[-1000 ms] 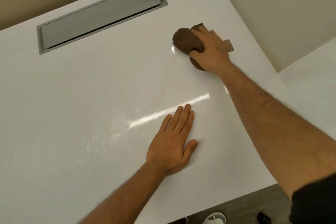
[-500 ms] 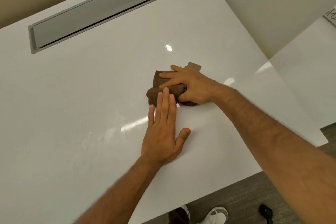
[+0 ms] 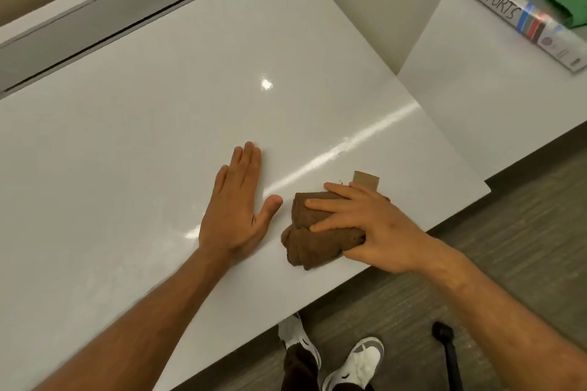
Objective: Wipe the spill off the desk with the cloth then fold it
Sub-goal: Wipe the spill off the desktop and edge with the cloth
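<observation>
Head view: right hand (image 3: 378, 228) presses cloth (image 3: 313, 240) on desk (image 3: 158, 136).

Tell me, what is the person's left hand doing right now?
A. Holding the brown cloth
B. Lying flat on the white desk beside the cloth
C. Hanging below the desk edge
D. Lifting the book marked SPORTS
B. The left hand lies flat, fingers straight, on the white desk, apart from the brown cloth, which the right hand grips.
</observation>
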### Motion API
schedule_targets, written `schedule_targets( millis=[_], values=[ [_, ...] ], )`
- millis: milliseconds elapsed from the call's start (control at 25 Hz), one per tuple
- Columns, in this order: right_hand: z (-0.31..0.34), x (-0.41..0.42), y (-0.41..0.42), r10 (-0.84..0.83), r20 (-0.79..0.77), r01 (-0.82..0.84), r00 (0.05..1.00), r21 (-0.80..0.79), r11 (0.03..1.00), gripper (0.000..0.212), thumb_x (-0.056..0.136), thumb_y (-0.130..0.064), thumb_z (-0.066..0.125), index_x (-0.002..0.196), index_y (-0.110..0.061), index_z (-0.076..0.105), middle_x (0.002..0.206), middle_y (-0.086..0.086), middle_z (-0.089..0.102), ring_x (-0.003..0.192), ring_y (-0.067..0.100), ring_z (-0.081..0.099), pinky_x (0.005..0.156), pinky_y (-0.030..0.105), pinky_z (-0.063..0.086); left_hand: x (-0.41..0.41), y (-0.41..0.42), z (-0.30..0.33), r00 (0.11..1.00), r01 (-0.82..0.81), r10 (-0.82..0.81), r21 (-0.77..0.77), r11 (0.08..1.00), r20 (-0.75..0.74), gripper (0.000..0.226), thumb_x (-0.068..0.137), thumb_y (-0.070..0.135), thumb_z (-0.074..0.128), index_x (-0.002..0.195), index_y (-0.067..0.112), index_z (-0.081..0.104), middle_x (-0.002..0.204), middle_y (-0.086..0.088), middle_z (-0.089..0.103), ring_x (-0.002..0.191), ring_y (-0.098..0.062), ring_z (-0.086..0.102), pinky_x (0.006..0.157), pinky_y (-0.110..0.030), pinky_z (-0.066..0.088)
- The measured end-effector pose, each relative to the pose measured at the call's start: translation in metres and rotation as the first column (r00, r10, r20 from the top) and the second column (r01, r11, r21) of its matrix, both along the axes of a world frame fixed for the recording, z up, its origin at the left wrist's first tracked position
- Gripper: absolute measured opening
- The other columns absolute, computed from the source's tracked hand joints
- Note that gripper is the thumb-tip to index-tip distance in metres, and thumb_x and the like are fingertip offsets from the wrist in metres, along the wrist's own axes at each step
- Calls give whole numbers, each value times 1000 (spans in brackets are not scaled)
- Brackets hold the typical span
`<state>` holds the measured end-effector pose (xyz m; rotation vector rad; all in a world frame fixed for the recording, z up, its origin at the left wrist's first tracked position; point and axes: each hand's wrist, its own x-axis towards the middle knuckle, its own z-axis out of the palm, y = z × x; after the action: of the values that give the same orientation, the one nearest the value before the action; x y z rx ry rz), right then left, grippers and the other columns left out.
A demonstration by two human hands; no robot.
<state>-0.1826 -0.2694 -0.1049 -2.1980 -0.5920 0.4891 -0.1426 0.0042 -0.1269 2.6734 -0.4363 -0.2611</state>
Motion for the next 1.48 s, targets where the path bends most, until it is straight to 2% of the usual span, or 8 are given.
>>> schedule_targets(
  millis=[160, 400, 520, 640, 880, 1160, 1320, 1480],
  values=[
    [3, -28, -36, -113, -85, 115, 990, 25, 993, 58, 74, -14, 75, 122, -46, 66, 145, -36, 42, 147, -6, 20, 122, 32, 11, 2, 1, -1, 1000, 8, -9, 95, 995, 8, 82, 102, 67, 22, 165, 23, -6, 173, 9, -13, 159, -8, -14, 128, -30, -8],
    [13, -57, -78, -345, -115, 355, 931, 80, 931, 64, 72, 8, 78, 121, -33, 69, 144, -16, 53, 146, 7, 35, 122, 36, 26, 1, 0, -4, 1000, 3, -5, 102, 995, 21, 82, 102, 70, 18, 166, 24, -4, 173, 11, -12, 159, -7, -13, 126, -25, -10],
    [14, -73, -90, -684, -198, 705, 702, 329, 629, 72, 77, 19, 68, 123, -36, 67, 135, -12, 64, 130, 11, 57, 108, 26, 46, 1, 0, -5, 1000, -1, -1, 103, 995, 22, 81, 101, 70, 18, 166, 25, -3, 173, 11, -10, 159, -6, -12, 127, -28, -6],
    [12, -72, -90, -885, -156, 841, 440, 416, 345, 66, 83, 10, 66, 132, -35, 63, 128, -17, 67, 118, 7, 64, 98, 25, 53, 2, -1, -7, 1000, -7, 4, 99, 995, 29, 80, 102, 69, 19, 166, 26, 0, 173, 11, -8, 159, -6, -10, 128, -29, -5],
    [-7, -44, -61, -783, 194, 807, 591, -156, 570, 67, 89, -32, 71, 149, -26, 43, 163, 3, 29, 151, 32, 21, 121, 58, 18, 2, -1, -7, 999, -18, 15, 114, 993, 33, 80, 102, 68, 21, 166, 23, 4, 174, 9, -5, 159, -7, -8, 129, -34, -1],
    [-11, -53, -42, -756, 315, 815, 574, -121, 567, 63, 85, -27, 77, 143, -24, 52, 156, 4, 44, 145, 33, 33, 118, 42, 2, 4, 0, -8, 999, -8, 3, 132, 991, 44, 80, 102, 65, 22, 166, 23, 2, 173, 11, -6, 159, -6, -9, 128, -31, -4],
    [-15, -76, 1, -768, 362, 833, 529, -53, 550, 61, 81, -18, 80, 137, -21, 59, 150, 5, 51, 143, 35, 37, 121, 53, 21, 6, 0, -11, 998, 1, -9, 126, 992, 58, 81, 101, 66, 21, 166, 22, 2, 174, 11, -4, 159, -7, -7, 128, -31, -4],
    [-10, -118, 67, -674, 340, 735, 656, -85, 672, 72, 68, -15, 86, 134, -22, 58, 149, 5, 50, 144, 37, 35, 121, 56, 22, 7, 1, -12, 998, 11, -18, 126, 992, 55, 82, 100, 67, 19, 166, 22, 2, 174, 7, -2, 160, -10, -5, 128, -34, -3]
  ],
)
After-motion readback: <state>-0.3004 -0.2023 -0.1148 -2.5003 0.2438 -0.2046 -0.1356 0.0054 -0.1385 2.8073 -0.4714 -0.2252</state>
